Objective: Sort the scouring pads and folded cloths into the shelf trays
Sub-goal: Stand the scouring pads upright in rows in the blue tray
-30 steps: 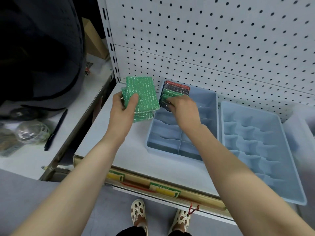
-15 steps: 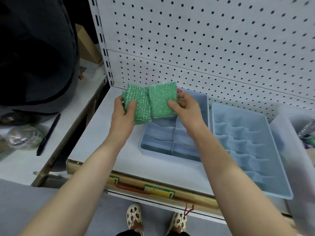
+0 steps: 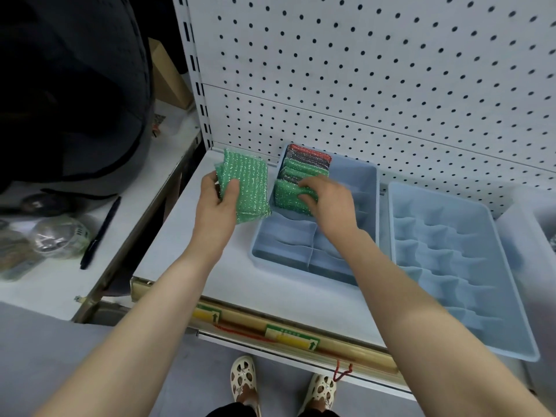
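a green scouring pad [image 3: 290,197] stands on edge in the back left compartment of the left tray [image 3: 365,188], its broad face toward the person and its long axis running left to right. the right hand [image 3: 326,200] has its fingers curled over the pad's top edge and grips it; the hand is blurred, so finer detail of the fingers cannot be told. behind this pad a row of more pads [image 3: 305,165], green, dark and red, stands on edge in the same compartment, packed face to face back to the tray's far wall. the remaining compartments of this tray show only their dividers.

just left of the tray, above the shelf [image 3: 180,245], the left hand [image 3: 218,206] holds a stack of green pads [image 3: 246,183], thumb across the front face and fingers behind. the stack is nearly upright, tilted a little to the left, with its long axis running up and away from the person.

to the right, close beside the first tray, lies a second blue tray [image 3: 517,299] with many small wavy compartments. a white pegboard [image 3: 361,70] rises behind both trays. left of the shelf, on a lower white counter, lie a black pen [image 3: 100,233] and a clear wrapped bundle [image 3: 58,236]; a dark rounded object [image 3: 75,85] fills the upper left. the person's shoes [image 3: 243,383] show below the shelf edge.
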The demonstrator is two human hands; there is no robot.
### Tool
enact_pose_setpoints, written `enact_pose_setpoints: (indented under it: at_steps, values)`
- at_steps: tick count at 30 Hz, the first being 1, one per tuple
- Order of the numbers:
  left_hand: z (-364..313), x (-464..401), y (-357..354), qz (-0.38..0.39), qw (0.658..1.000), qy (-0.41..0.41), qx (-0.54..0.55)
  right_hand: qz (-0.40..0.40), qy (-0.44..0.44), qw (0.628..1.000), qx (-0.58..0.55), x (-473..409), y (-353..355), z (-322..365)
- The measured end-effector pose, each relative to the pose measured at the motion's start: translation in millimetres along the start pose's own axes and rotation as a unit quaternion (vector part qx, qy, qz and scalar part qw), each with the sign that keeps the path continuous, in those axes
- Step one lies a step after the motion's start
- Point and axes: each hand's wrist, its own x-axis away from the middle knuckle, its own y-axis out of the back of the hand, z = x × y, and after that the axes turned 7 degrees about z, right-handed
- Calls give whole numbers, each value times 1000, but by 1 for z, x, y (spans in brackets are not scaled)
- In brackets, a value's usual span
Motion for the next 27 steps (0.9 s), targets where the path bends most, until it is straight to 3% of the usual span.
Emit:
enact_pose_setpoints:
  at_steps: [4,6,9,12,15,18,21,24,27]
  values:
    - [-1,2,-1,11,1000,-3,5,-11,13,998,61,2,-6,-1]
    - [-4,4,-4,16,1000,-10,1,-52,9,998,28,0,0,7]
    - [-9,4,-10,37,999,-16,16,-35,-37,986,-161,-1,13,30]
    - [-15,4,-17,83,996,-7,37,52,-107,931,-344,2,18,46]
    - [-18,4,-23,99,993,3,67,59,-132,877,-459,8,19,46]
    - [-16,3,-25,86,995,9,55,67,-147,845,-509,14,20,40]
    - [-11,2,-22,60,998,7,27,61,-164,862,-476,20,24,24]
    - [-9,1,-16,36,999,4,20,-14,-175,921,-347,24,32,5]
    - [-8,-2,-10,20,999,7,34,-63,-122,967,-214,25,37,-6]
